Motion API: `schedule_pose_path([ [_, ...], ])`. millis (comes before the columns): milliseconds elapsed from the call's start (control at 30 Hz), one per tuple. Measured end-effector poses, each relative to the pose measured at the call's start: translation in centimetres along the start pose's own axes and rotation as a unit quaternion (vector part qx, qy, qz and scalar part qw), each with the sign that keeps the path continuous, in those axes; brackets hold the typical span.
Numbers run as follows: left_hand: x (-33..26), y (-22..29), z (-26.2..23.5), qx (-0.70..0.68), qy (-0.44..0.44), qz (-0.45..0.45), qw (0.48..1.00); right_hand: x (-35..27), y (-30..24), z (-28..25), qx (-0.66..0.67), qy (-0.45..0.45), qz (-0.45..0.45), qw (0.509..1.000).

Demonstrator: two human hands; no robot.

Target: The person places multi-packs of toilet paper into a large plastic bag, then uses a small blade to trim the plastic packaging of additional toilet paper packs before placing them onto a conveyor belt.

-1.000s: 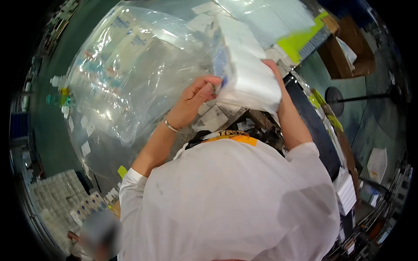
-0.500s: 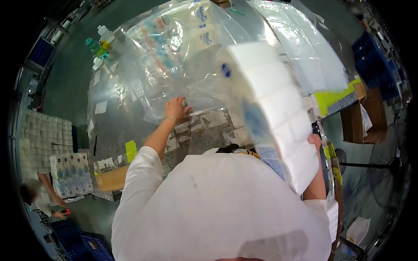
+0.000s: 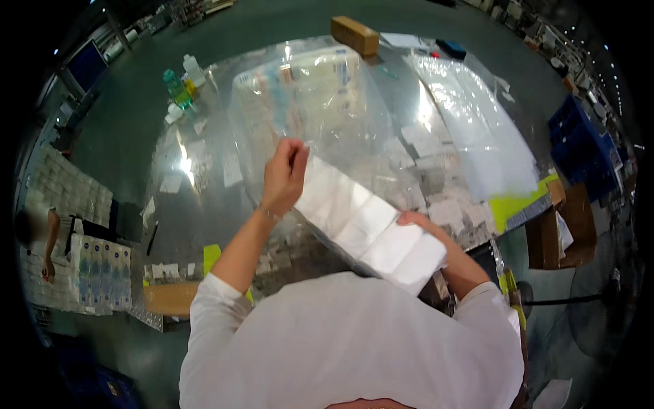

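Your left hand pinches the mouth of the clear bag, fingers closed on its film. Your right hand grips the near end of the white pack, fingers wrapped over its edge. The pack lies tilted, its far end at the bag's mouth, just beside your left hand. The bag stands on the table. Beyond the bag sits a brown box; left of it, a green bottle.

A white multi-pack was held at a clear plastic bag; a brown carton was seen beyond, stacked white packs at left.
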State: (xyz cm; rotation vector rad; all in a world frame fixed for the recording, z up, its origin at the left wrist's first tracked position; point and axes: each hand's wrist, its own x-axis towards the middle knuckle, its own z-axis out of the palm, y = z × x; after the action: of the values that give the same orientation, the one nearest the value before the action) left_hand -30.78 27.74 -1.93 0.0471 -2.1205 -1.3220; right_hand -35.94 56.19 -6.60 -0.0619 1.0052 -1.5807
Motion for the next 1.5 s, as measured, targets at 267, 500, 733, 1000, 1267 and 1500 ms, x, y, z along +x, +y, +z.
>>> schedule_pose_path([
  [267,-1.6,1.1,-5.4,0.258,-0.075,0.077,0.960,5.8,-3.9,2.7,0.002,0.116,-0.168,0.979],
  [500,2.5,4.2,-2.1,0.037,-0.067,0.091,0.993,22.6,-9.9,1.1,0.014,0.276,-0.480,0.832],
  [733,4.1,3.8,-1.8,0.036,-0.062,0.155,0.985,31.7,-16.1,8.8,-0.415,0.364,-0.435,0.712],
  [1000,-0.2,-1.3,-2.6,0.035,-0.150,0.028,0.988,30.7,-13.8,-1.7,-0.644,0.292,-0.327,0.627],
  [1267,-3.1,-12.7,-3.4,0.258,-0.226,-0.014,0.939,8.2,-2.8,-19.4,-0.615,0.485,-0.165,0.600],
  [1500,3.6,-11.1,-7.7,0.180,0.013,-0.062,0.982,1.4,-16.9,-15.9,-0.404,0.531,-0.344,0.660],
])
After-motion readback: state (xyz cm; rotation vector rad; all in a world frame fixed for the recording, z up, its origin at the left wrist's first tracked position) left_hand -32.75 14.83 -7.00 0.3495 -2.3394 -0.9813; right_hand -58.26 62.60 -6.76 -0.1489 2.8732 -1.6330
